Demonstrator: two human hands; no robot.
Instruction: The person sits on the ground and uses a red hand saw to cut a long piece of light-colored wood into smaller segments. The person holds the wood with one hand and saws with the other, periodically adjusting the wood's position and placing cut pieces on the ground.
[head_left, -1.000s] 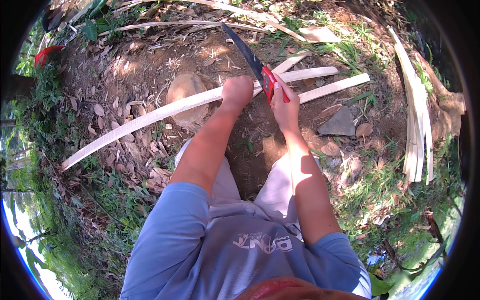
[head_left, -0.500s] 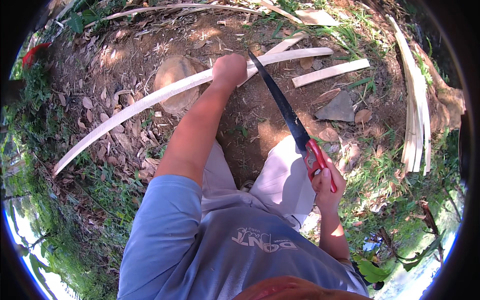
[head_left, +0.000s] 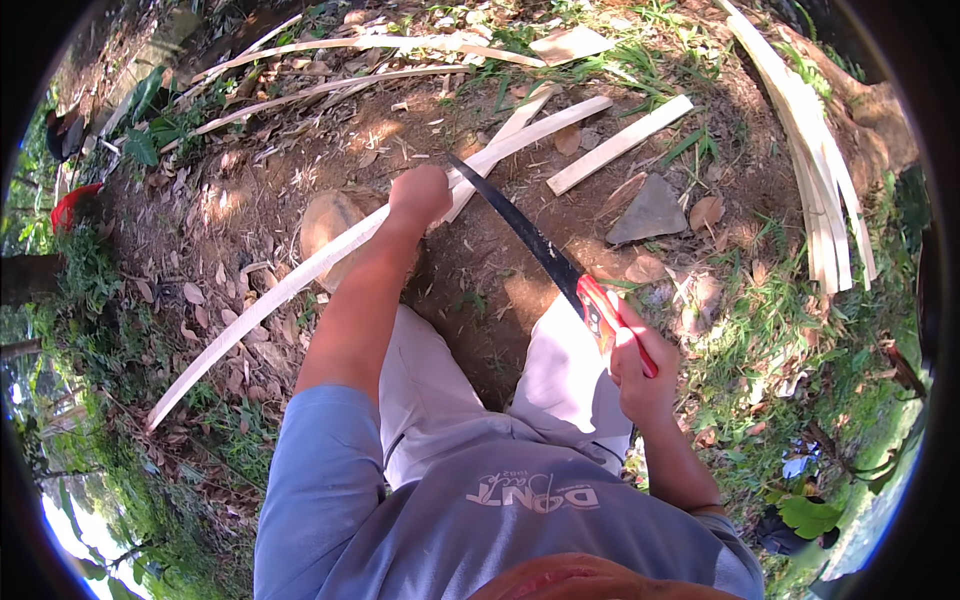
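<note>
While our left hand (head_left: 420, 195) is closed around a long wood strip (head_left: 268, 294) just right of the stump (head_left: 325, 218), our right hand (head_left: 645, 370), farther right of it, has the saw (head_left: 548, 254) by the handle (head_left: 597, 297). On the head cam the strip runs over the stump and out both sides, blade (head_left: 503, 205) slanting crosswise toward it, tip nearest our left hand. Can't tell if they touch. Our shirt (head_left: 430, 515) has pale lettering (head_left: 578, 497), nothing readable on the saw.

From my end, the writing I can pick out is on the front of the blue-grey shirt (head_left: 450, 535): pale printed lettering (head_left: 540, 494) across the chest. I see bold block capitals, a thinner, handwriting-like script beside them, and a tiny row of characters close by.
</note>
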